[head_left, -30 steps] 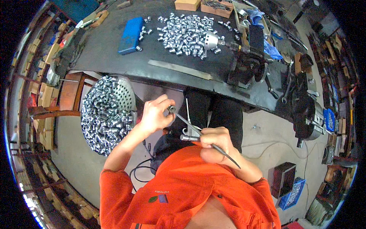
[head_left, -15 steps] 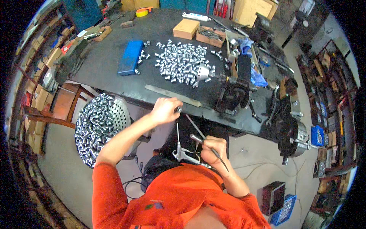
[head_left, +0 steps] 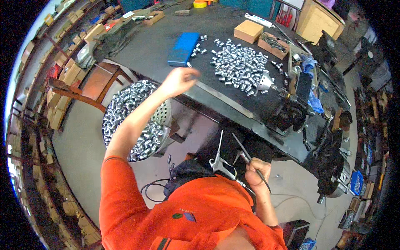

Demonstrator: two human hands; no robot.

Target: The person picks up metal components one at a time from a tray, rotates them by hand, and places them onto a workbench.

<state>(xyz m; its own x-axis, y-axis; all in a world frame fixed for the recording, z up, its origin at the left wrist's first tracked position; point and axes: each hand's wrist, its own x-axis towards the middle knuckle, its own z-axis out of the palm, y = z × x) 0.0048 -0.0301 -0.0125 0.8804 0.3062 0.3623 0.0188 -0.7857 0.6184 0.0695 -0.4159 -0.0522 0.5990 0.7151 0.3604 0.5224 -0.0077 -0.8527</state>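
Observation:
My left hand (head_left: 180, 83) reaches out over the bench's near edge, just in front of a blue box (head_left: 183, 49). Its fingers are closed round a small dark metal piece, blurred, whose kind I cannot make out. Close to my body, my right hand (head_left: 257, 173) grips a thin, dark file-like rod (head_left: 241, 144) held slantwise. A short metal cylinder (head_left: 243, 154) shows beside the thumb in the same fist. An air blow gun (head_left: 223, 167) lies at my lap, its nozzle pointing away from me. Many short metal sleeves (head_left: 237, 64) are heaped on the bench.
A perforated round pan (head_left: 163, 114) full of sleeves stands left, below my left forearm. One flat metal bar (head_left: 225, 100) lies along the bench edge. Rightward are a perforated metal cone (head_left: 265, 81), a vise-like machine (head_left: 287, 114) and a wooden box (head_left: 248, 31). A wooden chair (head_left: 98, 85) stands left.
My left hand has moved left and forward, from near the right hand to the bench edge by the blue box. My right hand keeps hold of the rod. The whole view has shifted.

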